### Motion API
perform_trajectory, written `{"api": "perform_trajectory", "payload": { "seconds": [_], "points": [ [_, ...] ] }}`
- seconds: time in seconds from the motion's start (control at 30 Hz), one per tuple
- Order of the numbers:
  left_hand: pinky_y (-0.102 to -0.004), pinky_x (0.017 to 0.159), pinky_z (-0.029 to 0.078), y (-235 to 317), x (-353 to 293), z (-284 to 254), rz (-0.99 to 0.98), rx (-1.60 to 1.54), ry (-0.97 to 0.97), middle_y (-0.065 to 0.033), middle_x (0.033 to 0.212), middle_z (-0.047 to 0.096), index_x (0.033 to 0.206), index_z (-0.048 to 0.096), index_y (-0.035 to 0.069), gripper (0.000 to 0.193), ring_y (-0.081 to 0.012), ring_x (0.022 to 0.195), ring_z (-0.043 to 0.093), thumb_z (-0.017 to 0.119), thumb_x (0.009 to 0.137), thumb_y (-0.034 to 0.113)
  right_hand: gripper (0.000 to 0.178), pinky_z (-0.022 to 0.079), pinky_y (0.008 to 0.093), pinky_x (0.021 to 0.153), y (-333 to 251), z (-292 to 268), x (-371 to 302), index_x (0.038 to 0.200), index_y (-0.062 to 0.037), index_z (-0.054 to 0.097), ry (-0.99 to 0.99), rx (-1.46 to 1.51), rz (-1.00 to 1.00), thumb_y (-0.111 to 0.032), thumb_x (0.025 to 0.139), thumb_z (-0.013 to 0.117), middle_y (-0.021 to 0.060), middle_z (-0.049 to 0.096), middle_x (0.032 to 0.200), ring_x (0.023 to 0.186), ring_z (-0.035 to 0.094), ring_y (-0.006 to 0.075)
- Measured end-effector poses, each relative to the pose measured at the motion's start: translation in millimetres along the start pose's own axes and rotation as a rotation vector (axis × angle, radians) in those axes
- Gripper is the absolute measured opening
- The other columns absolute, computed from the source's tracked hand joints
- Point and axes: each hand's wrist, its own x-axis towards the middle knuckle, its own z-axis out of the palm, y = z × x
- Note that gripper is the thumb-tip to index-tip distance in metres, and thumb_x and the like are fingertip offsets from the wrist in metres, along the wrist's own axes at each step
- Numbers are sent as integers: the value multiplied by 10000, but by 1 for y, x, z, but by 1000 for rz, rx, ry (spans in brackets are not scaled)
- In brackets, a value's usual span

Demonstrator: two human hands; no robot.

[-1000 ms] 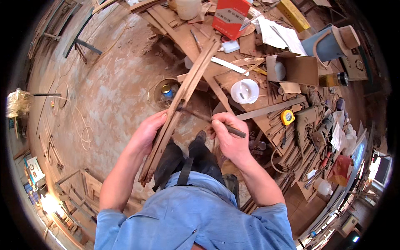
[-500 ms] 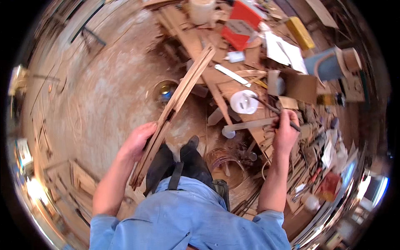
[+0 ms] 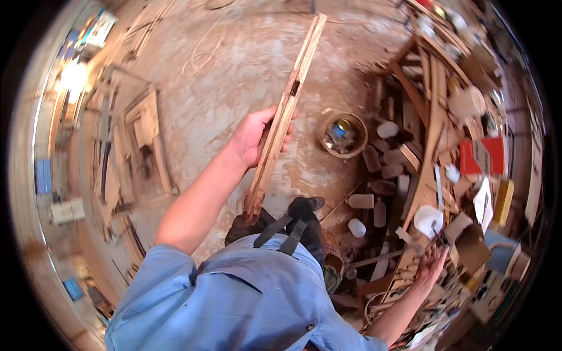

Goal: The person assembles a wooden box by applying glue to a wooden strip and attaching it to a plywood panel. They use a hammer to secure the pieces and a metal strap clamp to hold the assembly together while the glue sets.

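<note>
Gripping a slotted wooden strip (image 3: 285, 114) above the floor (image 3: 345, 64) is the left hand (image 3: 254, 138); near a white tub (image 3: 426, 217), the right hand (image 3: 432, 263) shows no clear grasp; a red box (image 3: 495, 153) bears unreadable print

The wooden strip (image 3: 283, 119) hides part of the left hand (image 3: 252, 139) from me. Over there, the right hand (image 3: 432, 263) blurs near the white tub (image 3: 426, 219); I can't tell what it holds.
</note>
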Motion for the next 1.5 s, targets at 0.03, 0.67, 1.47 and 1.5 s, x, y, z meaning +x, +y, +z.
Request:
{"api": "perform_trajectory", "payload": {
  "seconds": [0.03, 0.67, 1.47, 1.5],
  "points": [
    [-296, 558, 496, 7, -14, -20, 43, -62, 12, -62, 797, 585, 1125, 563, 17, 403, -163, 643, 556, 390, 998, 358, 857, 425, 413, 786, 4, -3, -9, 1496, -9, 199, 106, -24, -26, -521, 915, 566, 83, 463, 1316, 820, 457, 203],
    [-374, 859, 482, -20, -375, -448, 1333, -721, 996, -22, 1067, 605, 1169, 520, 93, 294, -173, 973, 571, 616, 928, 231, 384, 466, 344, 726, 334, 389, -268, 1048, 48, 603, -865, -920, -49, -311, 924, 547, 111, 622, 988, 851, 573, 217],
    [-339, 681, 511, -71, -420, -738, 913, -1309, 1441, 30, 978, 638, 1165, 566, 149, 240, -123, 864, 612, 588, 932, 204, 486, 431, 447, 929, 836, 822, -735, 1183, 28, 555, -2502, -915, -1631, -190, 784, 728, 222, 560, 1157, 1089, 517, 388],
    [-347, 683, 511, -71, -422, -745, 876, -1345, 1471, 15, 1011, 644, 1192, 556, 143, 268, -140, 893, 619, 585, 931, 195, 532, 419, 451, 947, 856, 830, -748, 1204, 36, 538, -2504, -914, -1680, -219, 780, 734, 226, 546, 1183, 1111, 502, 389]
  ]
}}
